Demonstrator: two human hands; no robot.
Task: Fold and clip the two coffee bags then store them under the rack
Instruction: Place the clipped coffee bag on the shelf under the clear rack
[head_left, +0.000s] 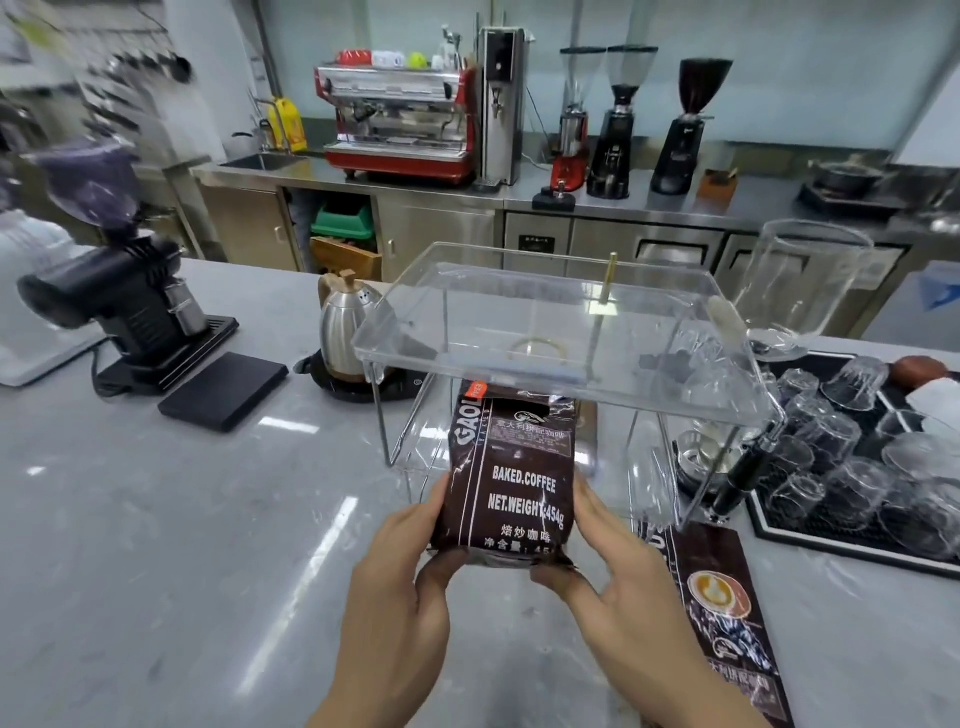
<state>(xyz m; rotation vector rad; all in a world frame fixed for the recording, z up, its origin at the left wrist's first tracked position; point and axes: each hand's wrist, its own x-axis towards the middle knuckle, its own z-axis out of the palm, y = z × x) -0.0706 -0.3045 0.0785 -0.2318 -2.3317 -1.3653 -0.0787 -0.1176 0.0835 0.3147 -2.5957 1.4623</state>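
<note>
Both hands, left hand (410, 540) and right hand (597, 551), grasp the coffee bag (511, 483) by its near corners, steering its clipped far end under the clear rack (550, 332).

On the counter (156, 519) the rack (561, 332) stands mid-scene, one coffee bag (511, 478) half under its near edge (held between both hands (400, 587)). The second bag (727, 613) lies near right, the kettle (345, 332) far left, upturned glasses (852, 467) right.
</note>
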